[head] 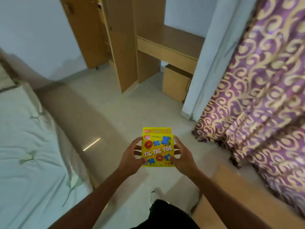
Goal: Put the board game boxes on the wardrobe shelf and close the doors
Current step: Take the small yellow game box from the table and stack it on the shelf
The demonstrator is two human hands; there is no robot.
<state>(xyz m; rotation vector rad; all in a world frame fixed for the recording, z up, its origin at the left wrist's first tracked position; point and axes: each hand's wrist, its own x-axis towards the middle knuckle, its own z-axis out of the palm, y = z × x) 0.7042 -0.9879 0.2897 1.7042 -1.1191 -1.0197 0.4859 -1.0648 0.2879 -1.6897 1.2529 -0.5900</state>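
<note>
Bedroom, pale tiled floor point(115, 116), seen from above while it is being crossed; the edges of the view are blurred.

1. Box point(157, 149): yellow card, printed "TIC TAC TOE" with red rings and blue crosses. It is held in the air over the floor, printed face up towards the camera and top side tipped away, well apart from the wardrobe. It has not yet been shelved.

2. Left hand point(130, 159): fingers are curled round the left edge of the box, with the thumb laid on the printed face.

3. Right hand point(181, 160): fingers are curled round the right edge in the same way. The grip on both edges is judged to be for level, steady carrying rather than for weight, since the box looks light.

4. Wardrobe point(122, 47): light wood, far side of the room. One door point(82, 30) is seen swung open to the left, presumably left so that the shelf can be reached with both hands full. The shelf itself cannot be made out.

5. Desk point(168, 45): same wood, joined to the right of the wardrobe, with a low cabinet point(175, 83) beneath.

6. Bed point(24, 146): pale sheet, left side.

7. Curtain point(264, 96): purple with gold scrolls, right side.

Step in hand is judged to be carriage to the wardrobe; placing and door closing remain.
</note>
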